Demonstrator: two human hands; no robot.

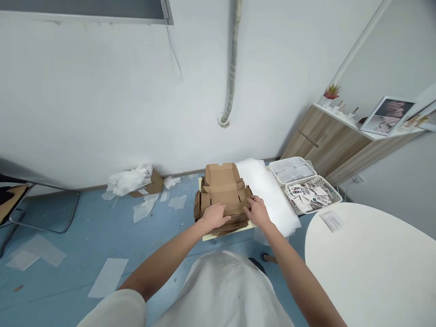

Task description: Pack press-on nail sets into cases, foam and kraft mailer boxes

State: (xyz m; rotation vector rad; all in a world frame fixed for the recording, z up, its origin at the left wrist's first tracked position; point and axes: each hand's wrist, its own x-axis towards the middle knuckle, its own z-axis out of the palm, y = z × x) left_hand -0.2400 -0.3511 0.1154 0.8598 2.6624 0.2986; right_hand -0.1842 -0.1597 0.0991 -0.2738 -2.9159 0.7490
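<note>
A brown cardboard box blank (223, 180) lies unfolded on top of a stack of flattened cardboard (239, 225), which rests on a low pale yellow surface (207, 237). On the near left part of the blank is my left hand (215, 216), its fingers apart over the cardboard. My right hand (257, 210) is at the blank's right edge, fingers bent around the side flap and thumb toward the inside. White foam sheets (269, 193) lie just right of the stack.
Two white baskets, one with clear packets (293, 169) and one with printed cards (308, 195), stand right of the foam. A round white table (374, 263) is at the right, a metal-framed chair (73, 213) at the left. Paper scraps (108, 277) litter the blue floor.
</note>
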